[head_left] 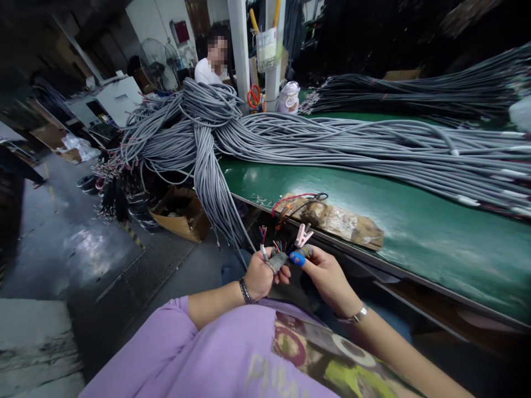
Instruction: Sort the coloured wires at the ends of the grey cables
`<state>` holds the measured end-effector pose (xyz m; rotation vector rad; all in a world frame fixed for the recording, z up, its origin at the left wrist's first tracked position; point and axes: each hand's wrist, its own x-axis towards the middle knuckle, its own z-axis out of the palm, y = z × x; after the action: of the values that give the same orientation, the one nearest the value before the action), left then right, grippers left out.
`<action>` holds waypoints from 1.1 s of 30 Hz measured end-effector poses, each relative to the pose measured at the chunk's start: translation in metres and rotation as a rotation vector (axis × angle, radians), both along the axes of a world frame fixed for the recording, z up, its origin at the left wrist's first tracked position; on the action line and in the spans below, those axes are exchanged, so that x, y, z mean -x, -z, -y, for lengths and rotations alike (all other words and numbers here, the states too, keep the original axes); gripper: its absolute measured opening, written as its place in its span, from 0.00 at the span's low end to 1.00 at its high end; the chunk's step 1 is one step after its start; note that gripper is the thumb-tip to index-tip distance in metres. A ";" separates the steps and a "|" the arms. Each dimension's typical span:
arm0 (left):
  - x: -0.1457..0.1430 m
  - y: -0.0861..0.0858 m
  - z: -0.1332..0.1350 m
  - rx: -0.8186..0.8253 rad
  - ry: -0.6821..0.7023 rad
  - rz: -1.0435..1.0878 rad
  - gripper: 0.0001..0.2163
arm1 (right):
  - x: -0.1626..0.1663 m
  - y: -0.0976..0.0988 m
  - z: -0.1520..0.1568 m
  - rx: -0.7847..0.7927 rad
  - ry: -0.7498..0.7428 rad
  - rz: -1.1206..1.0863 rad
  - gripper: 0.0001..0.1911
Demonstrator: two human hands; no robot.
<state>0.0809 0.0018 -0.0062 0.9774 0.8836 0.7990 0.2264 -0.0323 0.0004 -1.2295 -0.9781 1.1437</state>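
My left hand [261, 275] is closed on the end of a grey cable [215, 204], whose thin coloured wires [270, 243] fan out above the fingers. Tape wraps one fingertip. Close to its right, my right hand [326, 273] pinches the same cable end, a blue cover on the thumb tip. A small pink clip-like piece [302, 235] sticks up between the two hands. The cable runs up to a big heap of grey cables [332, 143] on the green bench [373, 221].
A worn wooden block [338, 220] with red and black wires [294, 200] lies at the bench edge. Dark cable bundles [406, 91] lie at the back. Another person [212, 63] sits beyond the heap. A cardboard box [180, 213] and a fan [155, 63] stand left.
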 end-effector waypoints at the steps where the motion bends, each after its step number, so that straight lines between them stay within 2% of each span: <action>1: 0.000 -0.002 -0.001 0.001 0.000 0.000 0.22 | -0.002 0.002 0.001 0.012 -0.012 -0.025 0.20; 4: 0.003 -0.010 -0.003 0.010 0.025 0.007 0.23 | -0.009 0.008 -0.002 0.083 -0.033 -0.213 0.22; 7: 0.003 -0.017 -0.005 0.019 0.119 0.016 0.23 | -0.014 0.009 -0.011 0.174 -0.074 -0.397 0.26; 11: -0.001 -0.018 -0.007 0.017 0.194 0.023 0.23 | -0.013 0.003 -0.024 0.146 -0.148 -0.370 0.26; 16: -0.007 -0.018 -0.010 0.027 0.192 -0.009 0.22 | -0.005 -0.001 -0.027 -0.003 0.108 -0.084 0.27; 18: -0.008 -0.019 -0.011 0.028 0.197 -0.016 0.22 | -0.003 0.000 -0.029 0.011 0.104 -0.152 0.29; 20: -0.010 -0.020 -0.011 0.029 0.199 -0.015 0.22 | -0.002 0.000 -0.032 0.065 0.022 -0.330 0.30; 24: -0.012 -0.016 -0.011 0.036 0.196 0.013 0.21 | -0.001 -0.002 -0.038 0.124 -0.020 -0.569 0.28; 33: -0.013 -0.012 -0.011 0.047 0.202 -0.030 0.22 | 0.001 0.000 -0.039 0.107 0.022 -0.581 0.25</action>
<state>0.0942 0.0133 0.0059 1.0220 0.8115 0.5909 0.2254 0.0070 -0.0001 -0.9018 -0.4675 1.4398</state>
